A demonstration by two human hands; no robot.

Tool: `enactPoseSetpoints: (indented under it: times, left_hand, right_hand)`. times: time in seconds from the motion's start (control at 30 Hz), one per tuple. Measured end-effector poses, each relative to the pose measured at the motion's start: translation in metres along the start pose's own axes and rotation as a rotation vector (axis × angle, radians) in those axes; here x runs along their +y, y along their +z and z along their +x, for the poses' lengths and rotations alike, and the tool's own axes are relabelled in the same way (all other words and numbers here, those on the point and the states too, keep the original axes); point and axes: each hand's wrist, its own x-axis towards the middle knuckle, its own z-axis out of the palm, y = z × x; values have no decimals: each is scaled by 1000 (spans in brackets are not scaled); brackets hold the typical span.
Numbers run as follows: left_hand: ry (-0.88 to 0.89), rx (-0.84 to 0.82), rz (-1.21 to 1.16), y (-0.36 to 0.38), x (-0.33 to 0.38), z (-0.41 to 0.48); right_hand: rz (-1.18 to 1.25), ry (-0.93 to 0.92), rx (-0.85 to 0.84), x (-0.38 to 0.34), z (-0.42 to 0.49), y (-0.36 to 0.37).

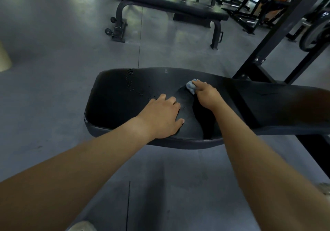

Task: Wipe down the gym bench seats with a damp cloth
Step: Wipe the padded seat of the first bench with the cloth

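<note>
Black vinyl padding fills the middle of the head view: a wide black padded bench seat point(116, 102) that runs off twd the right edge. Left hand point(160, 116) lies palm down on the surface nr its near edge, fingers loosely spread and flat, holding nothing. Right hand point(205, 95) sits further back & to the right, fingers curled round a small crumpled light-blue cloth point(190, 87). The cloth pokes out past the knuckles and touches the padding, approx mid-seat. Beads of water point(131, 82) dot the far-left part of the padding in a band, apart from the cloth, trailing twd the left hand's fingertips. Behind the seat on the right, a black steel frame post point(278, 32) rises at a slant, w/ bolts at its lower joint. Grey floor point(53, 70) all round. Further back stands a second flat black bench point(169, 4) w/ small wheels at one foot. Beyond it, top right, more dark gym gear, too dim to tell apart. Pale shoe toe point(82, 226) at the bottom edge.
</note>
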Motion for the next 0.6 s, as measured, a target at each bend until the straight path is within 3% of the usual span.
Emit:
enactPoseSetpoints:
  times: [0.1, 0.3, 0.5, 0.6]
  left_hand:
    - [-3, 16, 3, 0, 1, 1]
    - [-16, 67, 27, -1, 6, 4]
    - [-31, 71, 23, 0, 11, 3]
    - [-38, 81, 27, 2, 15, 6]
  right_hand:
    - [102, 27, -25, -16, -4, 13]
    - [124, -138, -93, -25, -20, 28]
    - [107, 153, 94, 21, -15, -10]
    - [79, 177, 119, 9, -24, -6]
